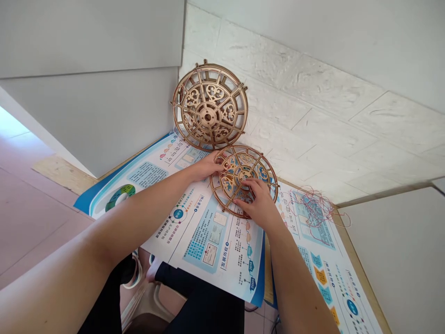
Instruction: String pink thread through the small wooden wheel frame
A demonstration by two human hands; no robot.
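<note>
A flat round wooden openwork disc (259, 169) lies on printed posters on a table. My left hand (206, 165) grips its left rim with curled fingers. My right hand (256, 200) rests on the disc's near part, fingers bent and pressed onto its spokes near the hub. A larger wooden openwork wheel (209, 107), built as a shallow drum, leans upright against the white brick-pattern wall just behind the disc.
Posters (208, 232) with blue graphics cover the table and overhang its near edge. A tangle of thin reddish wire (318, 206) lies to the right of the disc. Grey panels (90, 102) stand at left. My dark-trousered legs and a stool (146, 297) show below.
</note>
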